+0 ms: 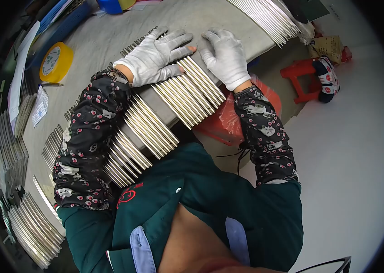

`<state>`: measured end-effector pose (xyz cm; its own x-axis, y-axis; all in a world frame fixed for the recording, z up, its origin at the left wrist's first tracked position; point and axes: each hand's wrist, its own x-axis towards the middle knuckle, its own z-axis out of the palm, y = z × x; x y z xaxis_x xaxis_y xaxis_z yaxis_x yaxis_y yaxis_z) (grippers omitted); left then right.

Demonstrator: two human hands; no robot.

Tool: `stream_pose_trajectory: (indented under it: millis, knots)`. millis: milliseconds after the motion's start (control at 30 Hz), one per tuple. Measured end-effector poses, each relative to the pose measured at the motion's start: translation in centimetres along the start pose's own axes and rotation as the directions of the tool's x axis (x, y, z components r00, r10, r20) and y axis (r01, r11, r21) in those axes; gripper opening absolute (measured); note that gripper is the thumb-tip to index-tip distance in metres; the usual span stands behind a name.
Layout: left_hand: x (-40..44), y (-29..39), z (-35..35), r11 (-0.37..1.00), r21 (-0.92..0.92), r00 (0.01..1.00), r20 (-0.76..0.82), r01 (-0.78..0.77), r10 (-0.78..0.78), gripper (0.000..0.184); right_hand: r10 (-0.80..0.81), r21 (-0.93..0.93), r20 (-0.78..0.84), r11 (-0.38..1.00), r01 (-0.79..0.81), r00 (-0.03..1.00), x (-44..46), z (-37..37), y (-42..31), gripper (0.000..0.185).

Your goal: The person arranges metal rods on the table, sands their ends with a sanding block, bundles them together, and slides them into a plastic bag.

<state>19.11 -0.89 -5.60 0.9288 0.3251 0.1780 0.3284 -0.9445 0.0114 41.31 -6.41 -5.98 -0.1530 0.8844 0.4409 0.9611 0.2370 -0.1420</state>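
My left hand [158, 55], in a white glove with bare tips at the thumb and one finger, lies flat with its fingers spread. It rests over the upper end of a row of thin metal rods [189, 93], its thumb touching or just above them. My right hand [224, 57], gloved too, is lowered to the tabletop right of that row, thumb apart from slightly bent fingers; nothing shows in it. More rod groups, one in the middle [151, 127] and one nearer my body [128, 157], lie side by side along the table edge, their ends overhanging.
Another rod group [267, 18] lies at the table's far right end. A yellow tape roll [56, 62], a pen [51, 84] and a paper slip [40, 105] are at left. Stacked metal strips [35, 232] stand lower left. A red stool [301, 82] is on the floor at right.
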Motion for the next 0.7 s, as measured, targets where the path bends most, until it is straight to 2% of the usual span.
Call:
stream_pose_trajectory:
  millis: [467, 533, 700]
  knots:
    - [-2.3, 0.4, -0.4, 0.998, 0.045, 0.998, 0.045, 0.037, -0.039, 0.06, -0.03, 0.005, -0.082, 1.0, 0.031, 0.996, 0.0, 1.0, -0.5, 0.027]
    - [-2.6, 0.3, 0.1, 0.999, 0.046, 0.998, -0.06, 0.029, -0.026, 0.055, -0.032, 0.0, -0.081, 0.999, 0.032, 0.996, 0.0, 1.1, -0.5, 0.027]
    - [-2.7, 0.3, 0.2, 0.998, 0.047, 0.998, -0.054, 0.031, -0.028, 0.055, -0.055, -0.003, -0.106, 0.998, 0.055, 0.993, 0.0, 1.2, -0.3, 0.028]
